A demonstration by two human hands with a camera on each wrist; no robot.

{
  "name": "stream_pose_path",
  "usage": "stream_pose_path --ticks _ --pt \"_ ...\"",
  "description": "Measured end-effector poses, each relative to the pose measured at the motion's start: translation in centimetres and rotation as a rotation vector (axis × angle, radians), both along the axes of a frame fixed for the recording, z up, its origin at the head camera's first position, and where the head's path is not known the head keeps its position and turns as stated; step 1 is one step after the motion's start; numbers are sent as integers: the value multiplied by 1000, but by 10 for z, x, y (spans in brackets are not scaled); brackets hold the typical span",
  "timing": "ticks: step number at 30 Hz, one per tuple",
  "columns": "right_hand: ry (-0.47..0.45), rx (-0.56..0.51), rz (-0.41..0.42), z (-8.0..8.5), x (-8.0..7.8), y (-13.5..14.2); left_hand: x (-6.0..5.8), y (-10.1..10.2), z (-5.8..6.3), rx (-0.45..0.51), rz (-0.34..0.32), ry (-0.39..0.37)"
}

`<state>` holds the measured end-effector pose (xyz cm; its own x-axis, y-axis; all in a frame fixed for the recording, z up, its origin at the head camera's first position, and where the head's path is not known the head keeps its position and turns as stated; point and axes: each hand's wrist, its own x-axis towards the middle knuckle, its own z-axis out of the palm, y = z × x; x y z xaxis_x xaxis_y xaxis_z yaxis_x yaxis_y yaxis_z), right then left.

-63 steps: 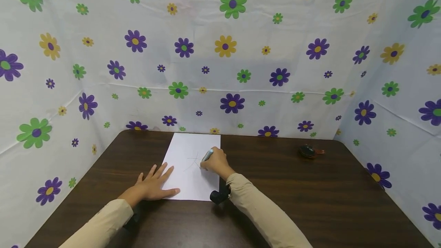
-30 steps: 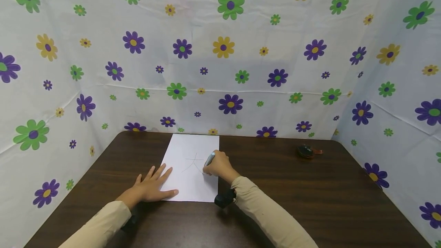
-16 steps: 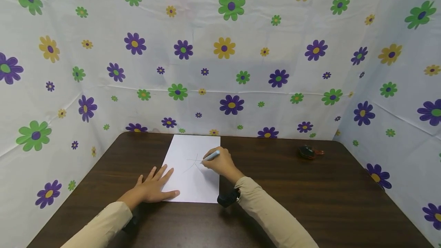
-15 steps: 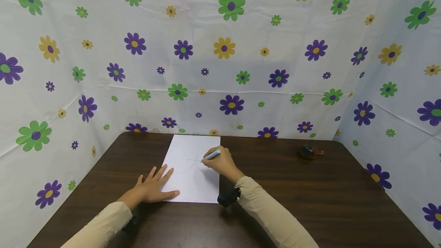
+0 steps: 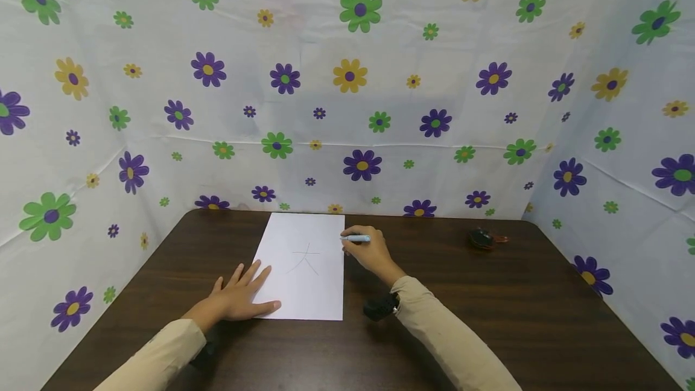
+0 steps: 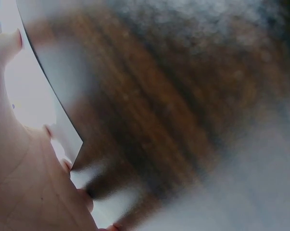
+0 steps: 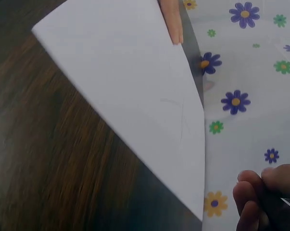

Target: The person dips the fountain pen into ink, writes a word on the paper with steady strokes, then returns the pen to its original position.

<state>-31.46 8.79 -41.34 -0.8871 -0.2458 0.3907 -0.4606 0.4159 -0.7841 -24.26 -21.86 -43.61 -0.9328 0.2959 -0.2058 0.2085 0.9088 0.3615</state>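
Observation:
A sheet of white paper (image 5: 317, 294) lies on the dark wooden table, bearing thin pen strokes (image 5: 306, 258) that cross and branch near its middle. My left hand (image 5: 236, 297) rests on the paper's left edge with fingers spread; in the left wrist view its palm (image 6: 29, 187) shows beside the sheet. At the sheet's right edge, my right hand (image 5: 371, 252) pinches a light blue pen (image 5: 356, 238), held nearly level. The right wrist view shows the curled fingers (image 7: 250, 192) apart from the paper, the pen mostly hidden there.
A small dark, glossy object with a reddish-brown end (image 5: 485, 239) sits at the table's back right. Flower-printed white cloth (image 5: 358, 107) hangs behind the table (image 5: 434, 294) and along both sides. A black wrist camera (image 5: 380, 306) is strapped below the right hand.
My right hand has moved right with the pen, from over the strokes to the paper's right edge, uncovering the drawn figure. A lower right stroke has grown longer. My left hand stays in place.

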Motion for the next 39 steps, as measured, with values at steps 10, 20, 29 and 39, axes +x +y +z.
stream_pose_path --ticks 10,20,29,39 --pt "121 99 -109 -8 -3 59 5 5 9 -20 1 17" --pt "-3 -65 -135 -15 -9 121 -7 -5 -14 -8 13 45" --pt "-178 -235 -147 -16 -5 160 -11 -7 -22 18 3 45" --pt "-389 -353 -214 -9 5 188 -8 -6 -17 19 -3 41"
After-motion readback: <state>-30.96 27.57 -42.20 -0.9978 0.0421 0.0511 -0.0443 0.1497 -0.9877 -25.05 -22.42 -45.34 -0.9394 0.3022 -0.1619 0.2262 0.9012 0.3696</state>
